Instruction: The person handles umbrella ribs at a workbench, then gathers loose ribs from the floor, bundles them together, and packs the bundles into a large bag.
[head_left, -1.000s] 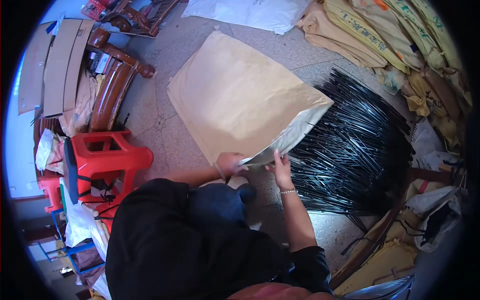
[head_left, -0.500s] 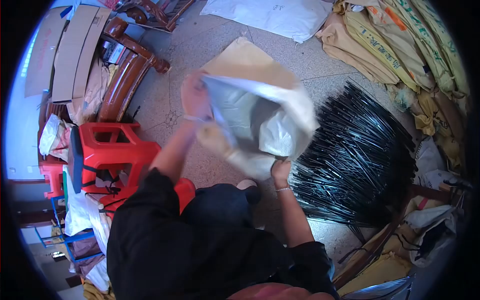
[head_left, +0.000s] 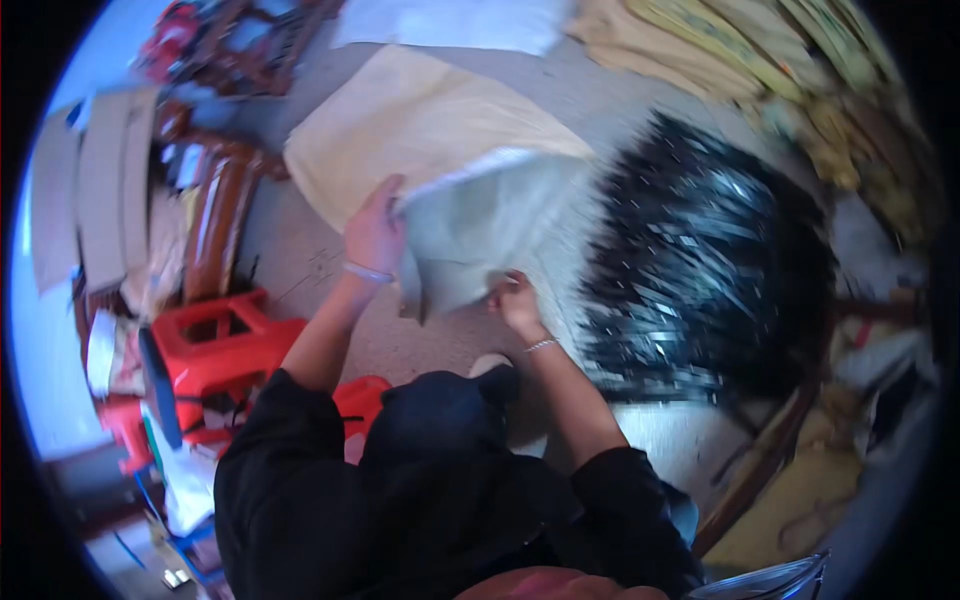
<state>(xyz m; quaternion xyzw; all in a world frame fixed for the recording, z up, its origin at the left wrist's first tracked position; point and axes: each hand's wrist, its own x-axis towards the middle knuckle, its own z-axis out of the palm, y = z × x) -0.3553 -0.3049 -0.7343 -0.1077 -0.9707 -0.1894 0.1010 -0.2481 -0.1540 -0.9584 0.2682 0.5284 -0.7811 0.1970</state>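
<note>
A large tan woven sack (head_left: 430, 120) spreads out ahead of me over the floor, its mouth towards me and its pale inner side (head_left: 480, 215) showing. My left hand (head_left: 377, 235) grips the left edge of the mouth, its fingers partly behind the material. Lower and to the right, my right hand (head_left: 517, 303) has its fingers curled at the near edge of the mouth, pinching it. Motion blurs the sack around both hands. To the right of the sack lies a big pile of thin black rods (head_left: 700, 270).
Red plastic stools (head_left: 225, 345) stand at my left, near a brown wooden furniture piece (head_left: 215, 220) and cardboard sheets (head_left: 110, 190). A white sack (head_left: 450, 25) lies at the far side. Folded yellowish sacks (head_left: 690, 45) are heaped at the far right.
The sack's mouth was held wide and round; now it is flatter, with the sack stretched away to the far left. My right hand has moved up and left. The view has shifted.
</note>
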